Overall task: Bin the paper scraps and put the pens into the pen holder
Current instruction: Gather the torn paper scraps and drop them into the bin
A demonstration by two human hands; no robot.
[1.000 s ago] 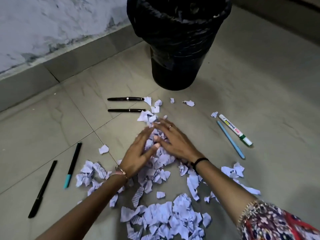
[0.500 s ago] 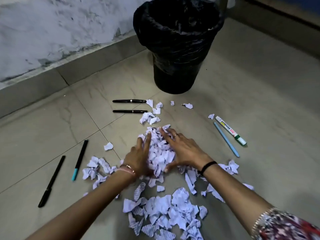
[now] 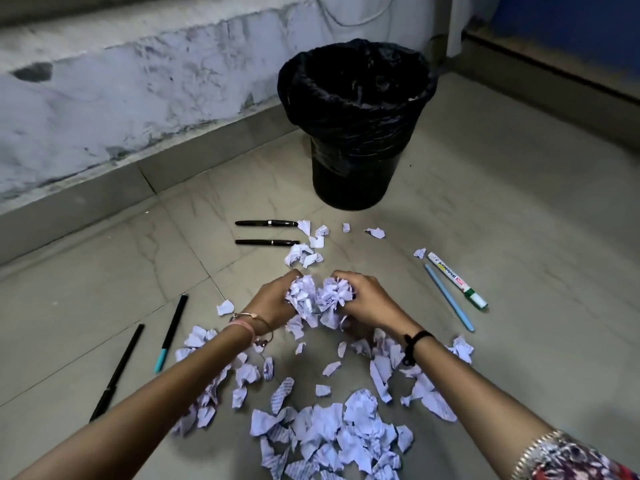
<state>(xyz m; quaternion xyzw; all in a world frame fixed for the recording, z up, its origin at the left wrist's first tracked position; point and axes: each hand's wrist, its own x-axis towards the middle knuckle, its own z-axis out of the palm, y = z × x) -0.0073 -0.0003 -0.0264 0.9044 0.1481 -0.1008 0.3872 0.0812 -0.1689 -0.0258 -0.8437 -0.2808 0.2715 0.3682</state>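
My left hand [image 3: 272,301] and my right hand [image 3: 369,301] are cupped together around a bunch of white paper scraps [image 3: 318,297], lifted just off the tiled floor. More torn scraps [image 3: 332,434] lie in a loose heap near me and in a small cluster [image 3: 304,256] ahead of my hands. A black bin [image 3: 356,123] lined with a black bag stands straight ahead. Two black pens [image 3: 266,223] [image 3: 266,242] lie left of the far scraps. A black pen [image 3: 117,372] and a teal-tipped pen [image 3: 171,332] lie at the left. A whiteboard marker [image 3: 455,280] and a light blue pen [image 3: 448,297] lie at the right. No pen holder is in view.
A grey skirting and a stained white wall [image 3: 121,98] run along the left and back. A dark threshold [image 3: 554,74] crosses the far right corner behind the bin.
My hands went from lying flat on the scraps to closing around a bunch and lifting it. The view tilted up, showing the whole bin.
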